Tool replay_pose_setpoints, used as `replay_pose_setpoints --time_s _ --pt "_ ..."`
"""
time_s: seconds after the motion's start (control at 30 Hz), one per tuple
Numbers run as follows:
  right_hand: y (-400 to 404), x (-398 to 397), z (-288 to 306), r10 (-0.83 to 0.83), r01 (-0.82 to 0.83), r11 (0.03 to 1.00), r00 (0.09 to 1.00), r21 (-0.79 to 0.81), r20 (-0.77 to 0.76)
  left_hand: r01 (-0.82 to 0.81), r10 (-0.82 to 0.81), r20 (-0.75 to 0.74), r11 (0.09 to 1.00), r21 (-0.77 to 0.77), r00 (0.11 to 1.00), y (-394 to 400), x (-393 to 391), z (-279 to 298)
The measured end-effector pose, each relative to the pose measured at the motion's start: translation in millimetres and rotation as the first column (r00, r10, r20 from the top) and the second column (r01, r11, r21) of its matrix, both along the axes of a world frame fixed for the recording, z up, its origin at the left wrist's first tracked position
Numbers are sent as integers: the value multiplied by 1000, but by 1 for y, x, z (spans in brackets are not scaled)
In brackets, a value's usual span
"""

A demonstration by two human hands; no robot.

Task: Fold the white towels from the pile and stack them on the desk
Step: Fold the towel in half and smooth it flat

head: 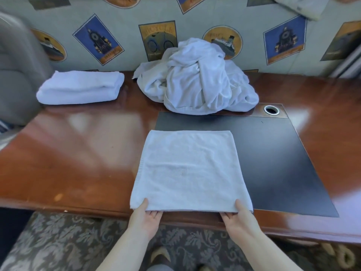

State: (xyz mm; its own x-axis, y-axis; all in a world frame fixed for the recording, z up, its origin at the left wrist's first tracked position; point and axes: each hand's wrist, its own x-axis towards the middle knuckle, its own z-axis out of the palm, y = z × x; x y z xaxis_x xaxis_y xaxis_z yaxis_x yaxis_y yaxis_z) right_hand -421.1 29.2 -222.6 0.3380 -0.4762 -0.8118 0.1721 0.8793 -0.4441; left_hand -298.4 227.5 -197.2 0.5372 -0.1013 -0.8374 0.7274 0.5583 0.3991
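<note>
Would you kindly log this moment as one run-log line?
left hand: pinches near edge of half-folded towel | right hand: pinches same edge | folded towel: far left | pile: unfolded

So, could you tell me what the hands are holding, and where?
Both hands, left hand and right hand, pinch the flat white towel at its near corners.

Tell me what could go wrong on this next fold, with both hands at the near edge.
1. Each grip is only thumb over, fingers under: left hand, right hand. A corner of the flat towel could slip and skew the fold.
2. The unfolded pile sits just beyond the towel's far edge, so a forward fold might snag it.
3. The near edge lies at the desk rim and could slide off.
</note>
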Motion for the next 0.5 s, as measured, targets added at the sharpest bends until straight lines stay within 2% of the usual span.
replay_pose_setpoints --time_s 0.17,0.37,0.5 --pt "3 -22 6 -9 10 999 999 37 -40 -64 62 -103 998 -18 993 0 -21 5" --pt "-12 -1 48 0 -1 1000 1000 25 14 -94 91 -55 994 -57 994 -16 6 36" --pt "-31 22 71 28 -30 998 999 59 45 -74 68 -78 994 -77 995 -28 42 57"
